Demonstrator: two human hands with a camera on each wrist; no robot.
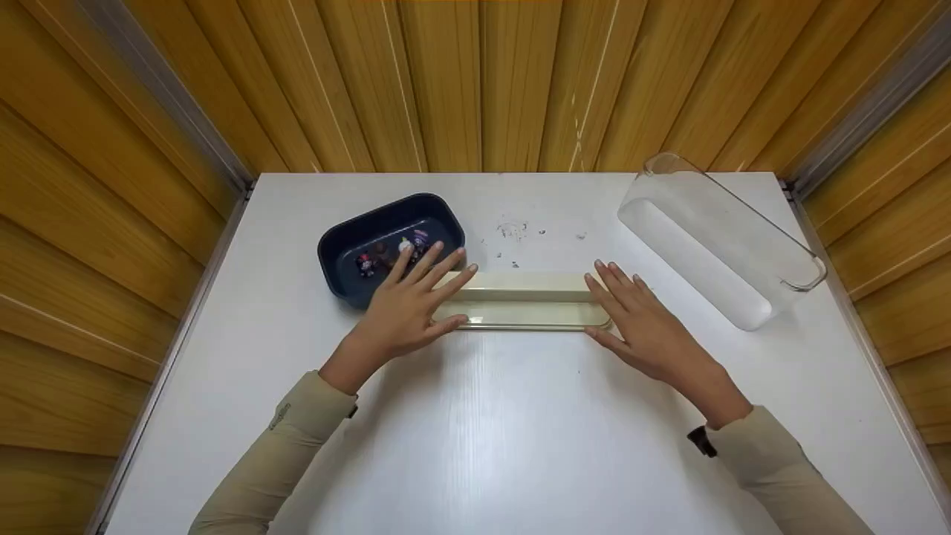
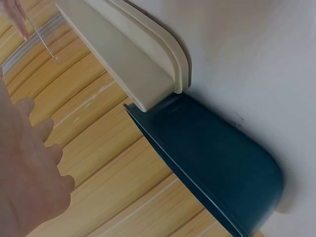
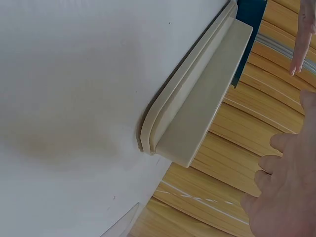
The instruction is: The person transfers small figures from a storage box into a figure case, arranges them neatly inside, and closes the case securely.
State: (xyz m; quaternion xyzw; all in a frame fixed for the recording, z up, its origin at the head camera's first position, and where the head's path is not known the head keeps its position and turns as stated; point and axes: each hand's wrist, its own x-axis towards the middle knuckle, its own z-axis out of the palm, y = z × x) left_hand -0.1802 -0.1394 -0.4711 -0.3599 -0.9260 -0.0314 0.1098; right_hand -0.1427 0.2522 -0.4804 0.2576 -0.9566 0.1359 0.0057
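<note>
Between the two hands lies a long cream lid, a smooth rectangular piece with rounded corners, a raised block down its middle and a thin flange round its foot; it sits flat on the white table. At its left end the left hand is spread wide, fingers straight and fanned, reaching over the lid's end and over the near rim of a dark blue tray; it grips nothing. At the right end the right hand is likewise flat and open, fingers straight and close together, its fingertips just beside the lid's corner; whether they touch it I cannot tell. Both forearms wear beige sleeves and slant inward.

Just beyond the left fingers, the blue tray is a rounded, glossy plastic tub holding a few small coloured figures, too small to make out. Beyond the right hand, well apart, a clear plastic box lies tipped on its side. No writing is readable.
</note>
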